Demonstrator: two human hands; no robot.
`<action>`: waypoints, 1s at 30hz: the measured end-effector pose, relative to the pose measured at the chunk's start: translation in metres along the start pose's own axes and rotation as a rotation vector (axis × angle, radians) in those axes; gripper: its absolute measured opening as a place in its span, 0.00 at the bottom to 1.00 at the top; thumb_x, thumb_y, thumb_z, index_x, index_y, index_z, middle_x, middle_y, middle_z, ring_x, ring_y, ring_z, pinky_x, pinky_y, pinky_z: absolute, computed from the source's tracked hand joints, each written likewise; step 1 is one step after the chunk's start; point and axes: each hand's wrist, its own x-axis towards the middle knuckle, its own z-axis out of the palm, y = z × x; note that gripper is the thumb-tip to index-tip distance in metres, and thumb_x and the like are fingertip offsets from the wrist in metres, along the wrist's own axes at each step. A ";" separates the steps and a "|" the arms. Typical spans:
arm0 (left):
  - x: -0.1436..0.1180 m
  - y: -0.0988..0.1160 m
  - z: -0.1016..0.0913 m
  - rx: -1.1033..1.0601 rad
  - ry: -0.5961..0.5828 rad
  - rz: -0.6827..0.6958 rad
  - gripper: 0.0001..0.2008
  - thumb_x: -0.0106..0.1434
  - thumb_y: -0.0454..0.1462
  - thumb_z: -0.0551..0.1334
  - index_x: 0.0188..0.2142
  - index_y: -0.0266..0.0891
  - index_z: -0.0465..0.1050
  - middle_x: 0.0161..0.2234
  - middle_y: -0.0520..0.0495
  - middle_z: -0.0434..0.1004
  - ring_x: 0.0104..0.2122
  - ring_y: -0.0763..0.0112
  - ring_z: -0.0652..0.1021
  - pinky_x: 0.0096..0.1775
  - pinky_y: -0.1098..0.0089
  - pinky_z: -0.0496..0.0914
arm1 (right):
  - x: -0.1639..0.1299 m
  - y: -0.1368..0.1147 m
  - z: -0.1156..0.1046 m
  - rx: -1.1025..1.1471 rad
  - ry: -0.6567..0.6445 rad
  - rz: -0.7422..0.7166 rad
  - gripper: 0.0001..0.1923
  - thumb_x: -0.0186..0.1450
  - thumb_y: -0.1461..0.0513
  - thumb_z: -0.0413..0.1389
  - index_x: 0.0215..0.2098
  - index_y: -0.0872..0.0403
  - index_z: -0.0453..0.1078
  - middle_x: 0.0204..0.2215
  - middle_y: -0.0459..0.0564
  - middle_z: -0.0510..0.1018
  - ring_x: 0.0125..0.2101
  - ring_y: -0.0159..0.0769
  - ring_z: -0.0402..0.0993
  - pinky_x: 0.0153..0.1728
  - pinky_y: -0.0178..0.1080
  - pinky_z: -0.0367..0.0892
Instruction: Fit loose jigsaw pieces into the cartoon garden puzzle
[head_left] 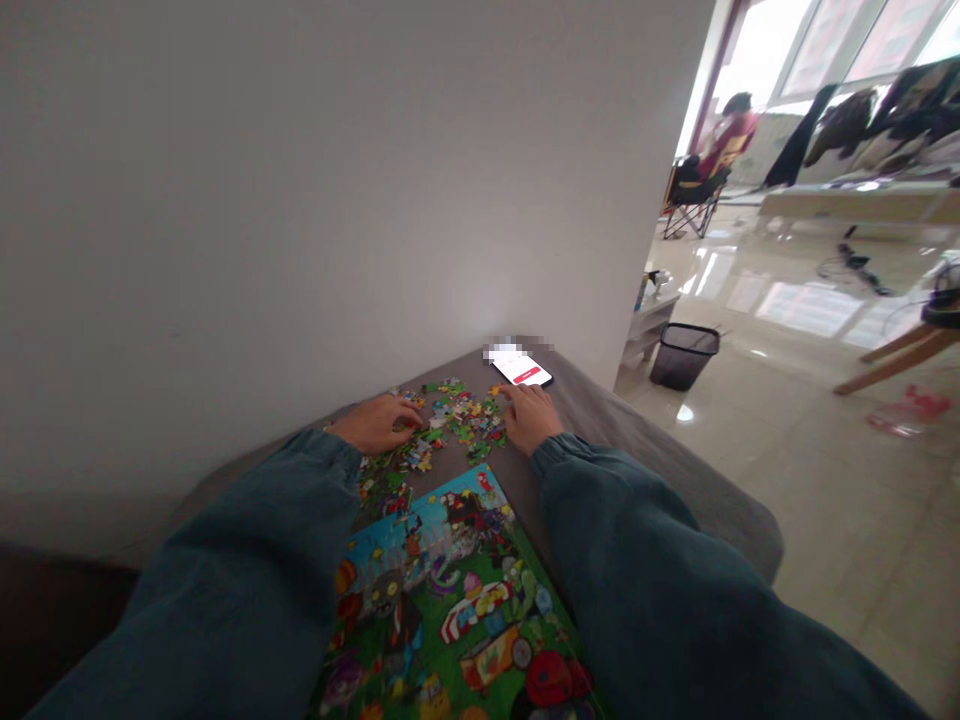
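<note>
Loose jigsaw puzzle pieces (466,418) lie scattered in a colourful heap on a grey cloth-covered surface (615,440). At the left side of the heap is my left hand (381,424), its fingers bent loosely with a gap beside the thumb; no piece shows in it. My right hand (531,416) rests at the heap's right edge, fingers apart and pointing down at the pieces; its fingertips are partly hidden. Nearer to me lies a puzzle board (442,600) with a bright cartoon picture, between my two forearms.
Just beyond my right hand lies a phone (521,366) with a lit screen. A pale wall (337,200) borders the surface's far side. To the right on the tiled floor stand a mesh bin (684,356) and a wooden-legged stool (900,358). A person (731,135) sits farther back.
</note>
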 end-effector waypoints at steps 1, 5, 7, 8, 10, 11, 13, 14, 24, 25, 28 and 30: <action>0.005 0.005 -0.002 -0.001 0.014 -0.016 0.14 0.61 0.41 0.56 0.41 0.45 0.78 0.48 0.48 0.77 0.48 0.64 0.74 0.54 0.65 0.64 | 0.001 0.001 -0.001 0.005 0.036 0.055 0.23 0.61 0.68 0.48 0.55 0.57 0.65 0.49 0.57 0.72 0.50 0.46 0.62 0.50 0.45 0.58; 0.041 0.034 0.004 -0.002 0.074 -0.080 0.19 0.64 0.40 0.51 0.51 0.40 0.72 0.50 0.44 0.75 0.50 0.62 0.73 0.54 0.64 0.64 | 0.003 0.007 -0.003 0.035 0.160 0.159 0.29 0.60 0.70 0.45 0.60 0.60 0.57 0.51 0.59 0.69 0.52 0.48 0.59 0.51 0.46 0.56; 0.063 0.052 0.013 -0.007 0.090 -0.094 0.21 0.65 0.38 0.51 0.56 0.42 0.67 0.57 0.45 0.69 0.55 0.61 0.69 0.57 0.62 0.61 | 0.003 0.009 -0.004 0.047 0.166 0.159 0.29 0.60 0.70 0.45 0.60 0.61 0.57 0.51 0.59 0.69 0.51 0.48 0.59 0.51 0.46 0.56; 0.073 0.060 0.019 -0.013 0.090 -0.094 0.23 0.65 0.37 0.51 0.59 0.44 0.64 0.59 0.46 0.65 0.57 0.60 0.68 0.58 0.61 0.60 | 0.003 0.010 -0.004 0.053 0.159 0.157 0.29 0.60 0.70 0.45 0.60 0.60 0.58 0.51 0.59 0.69 0.51 0.48 0.59 0.50 0.46 0.56; 0.089 0.073 0.029 -0.029 0.076 -0.083 0.24 0.64 0.36 0.52 0.60 0.49 0.62 0.61 0.47 0.62 0.57 0.58 0.68 0.57 0.58 0.60 | 0.003 0.010 -0.004 0.063 0.148 0.156 0.28 0.60 0.70 0.45 0.59 0.58 0.60 0.50 0.58 0.70 0.51 0.48 0.60 0.50 0.46 0.57; 0.095 0.077 0.033 -0.039 0.070 -0.079 0.23 0.64 0.36 0.52 0.59 0.50 0.63 0.61 0.47 0.63 0.57 0.57 0.68 0.57 0.57 0.61 | 0.003 0.010 -0.004 0.066 0.146 0.155 0.27 0.60 0.70 0.45 0.58 0.58 0.61 0.50 0.57 0.70 0.51 0.48 0.60 0.50 0.46 0.57; 0.102 0.081 0.038 -0.064 0.068 -0.074 0.22 0.64 0.35 0.52 0.56 0.50 0.67 0.59 0.46 0.66 0.56 0.56 0.68 0.57 0.56 0.61 | 0.004 0.009 -0.004 0.066 0.143 0.147 0.26 0.60 0.69 0.45 0.57 0.57 0.62 0.50 0.56 0.71 0.50 0.48 0.60 0.49 0.46 0.57; 0.103 0.080 0.040 -0.080 0.072 -0.072 0.21 0.64 0.35 0.53 0.55 0.50 0.69 0.57 0.46 0.68 0.56 0.57 0.69 0.57 0.57 0.61 | 0.004 0.009 -0.004 0.065 0.139 0.140 0.25 0.60 0.69 0.46 0.56 0.57 0.64 0.50 0.56 0.71 0.50 0.48 0.60 0.49 0.46 0.58; 0.086 0.064 0.009 -0.346 0.227 -0.117 0.15 0.62 0.38 0.56 0.45 0.39 0.77 0.48 0.45 0.76 0.45 0.65 0.76 0.48 0.67 0.71 | 0.006 0.011 -0.002 0.053 0.135 0.094 0.22 0.60 0.68 0.48 0.51 0.56 0.68 0.48 0.55 0.71 0.50 0.46 0.60 0.51 0.45 0.57; 0.080 0.062 0.001 -0.366 0.252 -0.129 0.15 0.62 0.39 0.57 0.44 0.38 0.78 0.48 0.44 0.76 0.44 0.65 0.77 0.47 0.67 0.71 | 0.006 0.012 -0.002 0.053 0.133 0.093 0.22 0.60 0.68 0.48 0.51 0.56 0.68 0.48 0.55 0.71 0.50 0.46 0.60 0.51 0.46 0.57; 0.050 0.054 -0.027 -0.448 0.368 -0.212 0.18 0.61 0.46 0.60 0.42 0.35 0.77 0.45 0.42 0.78 0.40 0.65 0.78 0.43 0.66 0.73 | 0.007 0.014 -0.001 0.054 0.124 0.072 0.21 0.60 0.68 0.49 0.51 0.56 0.69 0.48 0.56 0.72 0.50 0.47 0.61 0.51 0.46 0.57; 0.022 0.046 -0.043 -0.570 0.522 -0.355 0.20 0.56 0.50 0.65 0.38 0.36 0.78 0.38 0.43 0.81 0.36 0.64 0.79 0.40 0.65 0.73 | 0.007 0.016 0.000 0.053 0.116 0.053 0.21 0.59 0.68 0.49 0.50 0.57 0.70 0.47 0.56 0.73 0.49 0.47 0.62 0.51 0.47 0.57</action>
